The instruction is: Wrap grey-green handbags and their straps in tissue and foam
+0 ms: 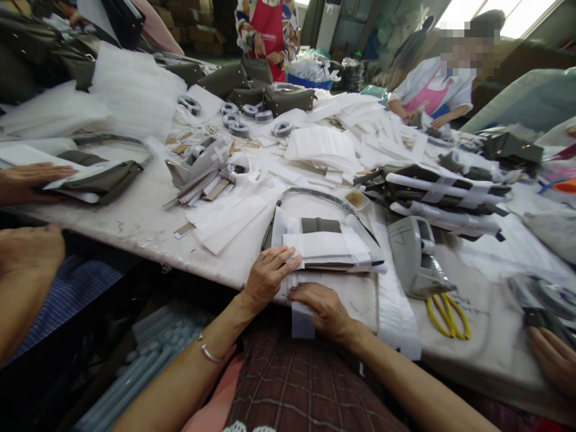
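Note:
An olive handbag (pixel 321 225) lies on the table in front of me, partly wrapped in white foam sheet (pixel 330 247), its wrapped handle (pixel 315 192) arching away from me. My left hand (pixel 270 273) rests on the bag's near left corner, fingers stretched out over the sheet. Just below the bag, at the table edge, my right hand (pixel 326 309) has its fingers bent over a translucent white strip (pixel 303 322), which looks like tape and hangs past the edge. The right fingertips press on it; the thumb is hidden.
Right of the bag stand a grey tape dispenser (pixel 411 255), yellow-handled scissors (pixel 447 316) and a stack of wrapped bags (pixel 443 195). Another tape dispenser (pixel 204 159) and foam sheets (pixel 321 150) lie farther back. Co-workers' hands (pixel 33 180) are at both sides; others work across the table.

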`<state>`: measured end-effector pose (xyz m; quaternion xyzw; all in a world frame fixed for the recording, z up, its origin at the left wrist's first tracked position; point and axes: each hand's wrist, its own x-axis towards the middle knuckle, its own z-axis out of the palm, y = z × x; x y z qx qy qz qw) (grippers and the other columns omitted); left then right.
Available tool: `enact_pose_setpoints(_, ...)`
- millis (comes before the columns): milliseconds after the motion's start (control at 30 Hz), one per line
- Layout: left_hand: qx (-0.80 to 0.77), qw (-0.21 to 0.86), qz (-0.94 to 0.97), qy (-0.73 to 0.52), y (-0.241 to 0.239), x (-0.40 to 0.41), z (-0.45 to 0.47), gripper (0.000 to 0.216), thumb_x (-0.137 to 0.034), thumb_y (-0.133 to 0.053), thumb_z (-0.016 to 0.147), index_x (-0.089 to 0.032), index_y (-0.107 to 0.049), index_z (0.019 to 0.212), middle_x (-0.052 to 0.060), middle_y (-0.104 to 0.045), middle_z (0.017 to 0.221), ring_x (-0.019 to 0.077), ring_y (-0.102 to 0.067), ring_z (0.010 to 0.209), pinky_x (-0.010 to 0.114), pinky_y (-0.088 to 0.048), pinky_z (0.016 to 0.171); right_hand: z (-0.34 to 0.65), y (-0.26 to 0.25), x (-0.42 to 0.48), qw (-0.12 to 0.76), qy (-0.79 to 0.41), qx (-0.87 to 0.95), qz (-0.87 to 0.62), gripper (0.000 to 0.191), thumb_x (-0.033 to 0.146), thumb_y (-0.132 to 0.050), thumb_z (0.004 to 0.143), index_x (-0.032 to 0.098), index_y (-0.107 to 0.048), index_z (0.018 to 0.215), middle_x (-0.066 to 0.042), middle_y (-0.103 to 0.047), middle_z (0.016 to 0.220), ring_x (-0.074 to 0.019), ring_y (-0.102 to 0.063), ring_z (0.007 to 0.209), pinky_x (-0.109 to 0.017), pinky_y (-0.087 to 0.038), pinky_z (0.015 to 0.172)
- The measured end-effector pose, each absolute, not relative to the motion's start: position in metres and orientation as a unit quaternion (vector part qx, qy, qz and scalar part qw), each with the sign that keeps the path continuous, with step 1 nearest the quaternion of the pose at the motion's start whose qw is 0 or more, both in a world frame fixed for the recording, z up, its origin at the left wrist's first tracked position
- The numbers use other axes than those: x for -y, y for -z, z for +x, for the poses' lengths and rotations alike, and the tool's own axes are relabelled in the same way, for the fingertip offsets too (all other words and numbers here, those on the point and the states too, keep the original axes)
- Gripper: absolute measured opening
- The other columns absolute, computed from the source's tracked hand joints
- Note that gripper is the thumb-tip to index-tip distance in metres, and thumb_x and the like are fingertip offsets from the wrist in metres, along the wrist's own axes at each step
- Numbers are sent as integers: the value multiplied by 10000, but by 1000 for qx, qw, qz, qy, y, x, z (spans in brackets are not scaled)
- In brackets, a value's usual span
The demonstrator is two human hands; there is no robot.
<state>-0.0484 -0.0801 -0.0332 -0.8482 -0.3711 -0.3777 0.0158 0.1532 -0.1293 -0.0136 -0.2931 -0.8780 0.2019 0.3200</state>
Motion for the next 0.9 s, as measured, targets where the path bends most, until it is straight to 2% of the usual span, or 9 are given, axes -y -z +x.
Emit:
enact_pose_setpoints(67,376,29,-846,377,33,80,-47,392,-103,-431,969,-230,-604,1298,76,-664,1270,215,-570,1221,393,-478,992,150,15,137,341,-233,848,-331,192,218,-571,903,203,-676,1064,-93,-758,967,-203,-726,885,-321,-593,799)
enact_pose_setpoints(133,378,37,-846,375,31,81,-45,366,-106,-436,973,-214,-619,1272,77,-667,1263,217,-575,1212,391,-477,991,148,13,142,338,-254,838,-345,174,221,-593,890,208,-689,1035,-87,-762,949,-205,-731,845,-314,-594,769)
enact_pose_setpoints(300,377,37,-849,370,29,83,-44,328,-147,-462,979,-192,-612,1267,88,-674,1226,228,-578,1199,391,-465,1009,146,-11,128,275,-276,860,-331,278,76,-538,848,210,-712,1017,-50,-755,848,-176,-712,759,-264,-565,701)
enact_pose_setpoints(467,354,21,-855,379,27,88,-47,356,-141,-465,967,-164,-553,1310,103,-659,1252,232,-538,1260,425,-421,1077,142,-49,86,276,-225,871,-337,371,41,-490,841,226,-715,1071,-56,-748,914,-174,-689,814,-284,-546,773)
enact_pose_setpoints(600,391,-52,-836,381,13,94,-44,317,-226,-537,935,-148,-565,1240,114,-667,1217,245,-550,1238,461,-379,1114,142,-57,53,261,-206,859,-388,297,75,-571,819,220,-734,1022,-76,-745,977,-207,-677,899,-330,-527,833)
enact_pose_setpoints(667,432,-82,-812,384,6,94,-38,303,-331,-598,916,-166,-587,1170,102,-682,1150,251,-590,1157,485,-372,1105,143,-56,39,223,-228,851,-417,267,89,-632,766,216,-741,974,-60,-748,934,-209,-677,857,-316,-521,789)
enact_pose_setpoints(733,475,-92,-779,398,2,91,-30,199,-349,-612,912,-187,-608,1029,72,-693,1026,235,-617,1033,482,-395,1061,143,-54,26,186,-272,835,-440,268,107,-659,727,218,-744,955,-26,-751,886,-195,-676,794,-286,-508,731)
enact_pose_setpoints(800,513,-90,-750,408,1,85,-23,105,-287,-588,922,-199,-590,865,42,-665,882,216,-603,922,457,-423,997,143,-53,15,175,-313,807,-469,181,165,-646,764,216,-747,904,7,-742,814,-174,-664,736,-258,-484,679)
enact_pose_setpoints(900,552,-77,-727,402,2,77,-15,191,-224,-565,909,-205,-527,723,26,-583,749,211,-551,825,426,-446,893,141,-51,2,186,-331,767,-517,159,277,-607,854,212,-736,785,31,-696,687,-150,-627,662,-243,-448,632)
